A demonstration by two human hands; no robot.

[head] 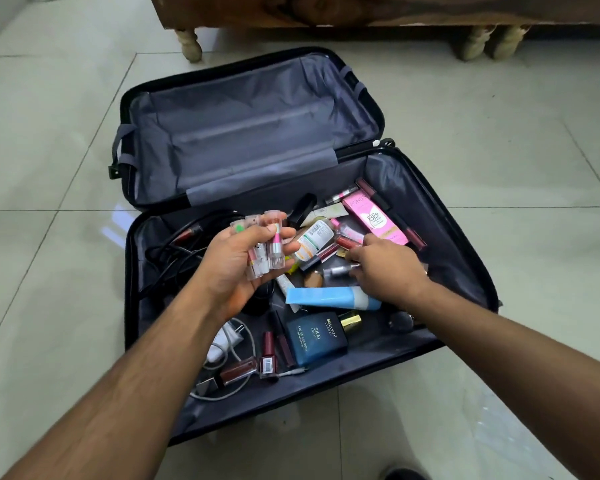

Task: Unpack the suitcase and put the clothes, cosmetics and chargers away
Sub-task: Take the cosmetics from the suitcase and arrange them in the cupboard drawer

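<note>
Your left hand (pixel 243 261) grips clear-capped pink lipsticks (pixel 265 245) above the open grey-lined suitcase (pixel 465 271); your right hand (pixel 383 263) pinches a silver tube (pixel 336 271) inside it.

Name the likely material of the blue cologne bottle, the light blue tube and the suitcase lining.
Cologne bottle: probably glass, glossy, translucent blue, with a shiny gold cap. Light blue tube: likely soft plastic, matte, flat crimped end. Suitcase lining: grey woven fabric, slightly shiny, creased.

- Soft, even daylight fills the room; shadows are faint.
- A pale sheen glares off the floor tiles (pixel 118 220) left of the left hand's fingers (pixel 274 233).
- The right hand's fingers (pixel 355 254) are slightly motion-blurred.
- Wide-angle bending stretches the forearms at the edges.
</note>
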